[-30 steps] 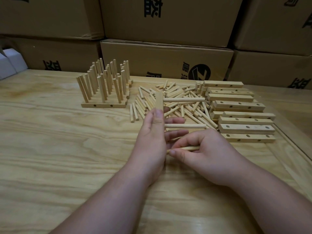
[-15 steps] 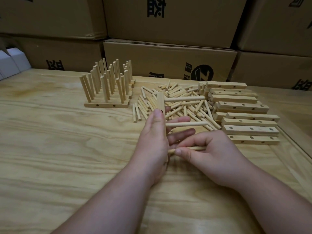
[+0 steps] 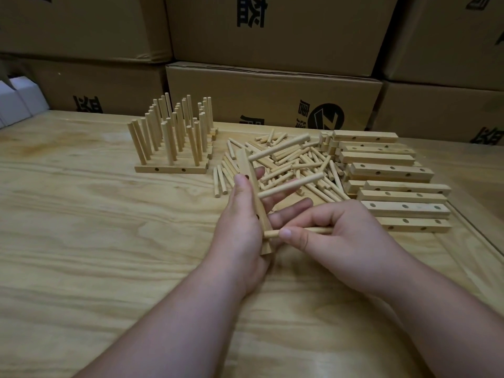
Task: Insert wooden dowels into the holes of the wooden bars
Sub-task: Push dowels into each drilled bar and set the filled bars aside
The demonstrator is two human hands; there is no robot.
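A pale plywood surface [image 3: 81, 214] with bold grain runs back to a wall of stacked cardboard boxes [image 3: 272, 96] printed in black; white boxes [image 3: 16, 102] sit at the far left. The left hand [image 3: 240, 222] grips a wooden bar [image 3: 252, 192] held nearly on end, two dowels [image 3: 289, 185] already sticking out of it. The right hand [image 3: 341, 241] pinches a third dowel [image 3: 272, 233] against the bar's low end. Behind lie loose dowels [image 3: 300, 162], finished bars [image 3: 174, 137] bristling with pegs, and plain bars [image 3: 387, 184] stacked at right.
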